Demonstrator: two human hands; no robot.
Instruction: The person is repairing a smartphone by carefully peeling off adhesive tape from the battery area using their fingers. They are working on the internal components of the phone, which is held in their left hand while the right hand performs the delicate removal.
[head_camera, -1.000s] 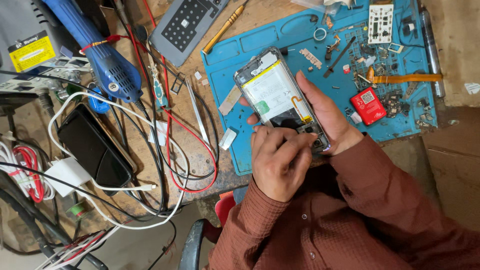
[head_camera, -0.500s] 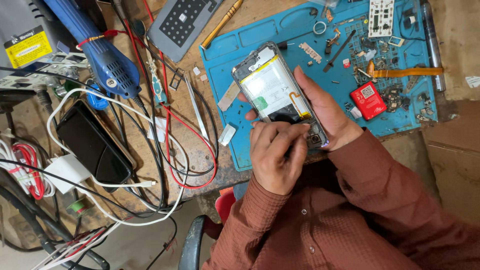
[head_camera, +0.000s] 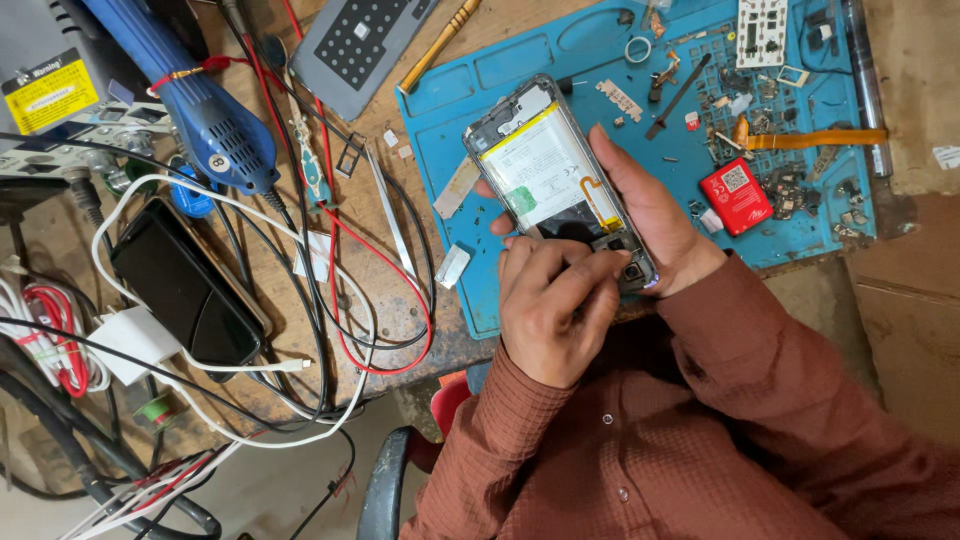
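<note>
The right hand (head_camera: 650, 215) cradles an opened phone (head_camera: 560, 185) from beneath, fingers wrapped round its far edge and thumb side supporting the lower end, so its grip is closed on the phone and keeps it tilted up off the blue mat (head_camera: 520, 80) with its insides facing the camera. That hold seems meant to steady the phone while the other hand works. The left hand (head_camera: 550, 305) curls over the phone's lower end, its fingertips (head_camera: 612, 262) pinched together on the dark part there. Whether they hold a small tool or a loose piece cannot be told, as the fingers cover the spot.

Right of the phone, on the mat, lie a small red box (head_camera: 735, 195), an orange flat cable (head_camera: 815, 138) and scattered tiny parts, kept within easy reach. Left of the phone, on the tabletop (head_camera: 405, 300), sit a blue heat gun (head_camera: 195, 105), a dark phone (head_camera: 185, 290) lying face down and tangled wires (head_camera: 330, 240). The phone's bottom edge is hidden behind the left hand, and the mat's top is cut off by the frame.
</note>
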